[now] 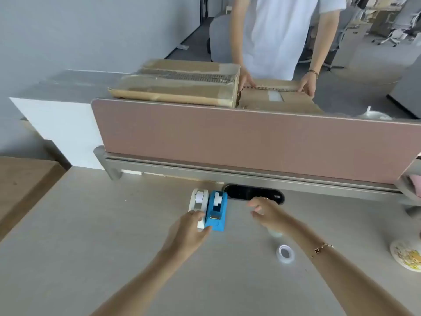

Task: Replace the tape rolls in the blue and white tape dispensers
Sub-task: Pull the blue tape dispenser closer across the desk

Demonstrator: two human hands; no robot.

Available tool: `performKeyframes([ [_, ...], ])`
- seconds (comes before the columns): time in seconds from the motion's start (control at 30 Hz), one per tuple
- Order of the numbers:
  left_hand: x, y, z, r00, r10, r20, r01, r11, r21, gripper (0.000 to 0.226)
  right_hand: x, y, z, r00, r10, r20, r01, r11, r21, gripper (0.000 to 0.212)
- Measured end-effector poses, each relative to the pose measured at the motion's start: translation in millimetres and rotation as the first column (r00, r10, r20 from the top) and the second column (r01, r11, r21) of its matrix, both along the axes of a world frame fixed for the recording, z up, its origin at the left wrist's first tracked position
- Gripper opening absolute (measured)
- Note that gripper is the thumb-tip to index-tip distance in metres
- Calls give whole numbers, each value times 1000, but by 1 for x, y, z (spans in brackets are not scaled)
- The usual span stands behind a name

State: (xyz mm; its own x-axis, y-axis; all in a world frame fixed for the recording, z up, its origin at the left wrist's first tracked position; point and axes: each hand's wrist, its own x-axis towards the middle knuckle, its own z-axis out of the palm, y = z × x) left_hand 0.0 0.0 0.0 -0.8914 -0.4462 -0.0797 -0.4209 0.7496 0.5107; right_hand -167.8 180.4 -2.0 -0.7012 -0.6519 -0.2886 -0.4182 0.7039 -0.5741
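A blue tape dispenser (216, 210) and a white tape dispenser (198, 201) stand side by side on the desk, each with a roll in its cradle. My left hand (189, 231) rests at their near ends, fingers touching both bases. My right hand (264, 212) hovers to the right of the blue dispenser, fingers spread, holding nothing. A loose clear tape roll (285, 253) lies flat on the desk under my right forearm. Another pale roll (275, 233) is mostly hidden behind that arm.
A black cable port (252, 193) sits just behind the dispensers. A pink divider panel (250, 142) closes the desk's far side. Beyond it a person handles cardboard boxes (177, 85). A patterned plate (406, 255) lies at the right edge.
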Motion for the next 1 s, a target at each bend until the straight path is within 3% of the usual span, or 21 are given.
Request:
performKeyframes([
  [0.13,-20,14,-9,1000,1,29,5,979,-203,42,-8,-9,-17,997,40,-67,-37,999,36,31],
  [0.43,-42,26,-27,999,51,1,-48,954,-296,39,-10,-42,-33,969,157,-190,-146,987,72,61],
  [0.67,-53,23,-38,999,26,-48,-38,962,-272,27,0,-56,-46,947,201,-251,-197,980,39,80],
  [0.77,-49,22,-38,998,6,-56,-19,970,-241,32,7,-53,-44,957,161,-241,-172,985,-25,68],
  [0.9,-36,23,-37,996,-18,-84,5,988,-153,33,19,-36,-40,938,150,-312,-148,989,33,52],
  [1.0,-31,17,-33,999,-41,-26,40,997,-60,38,34,-23,-40,938,118,-325,-109,993,48,52],
])
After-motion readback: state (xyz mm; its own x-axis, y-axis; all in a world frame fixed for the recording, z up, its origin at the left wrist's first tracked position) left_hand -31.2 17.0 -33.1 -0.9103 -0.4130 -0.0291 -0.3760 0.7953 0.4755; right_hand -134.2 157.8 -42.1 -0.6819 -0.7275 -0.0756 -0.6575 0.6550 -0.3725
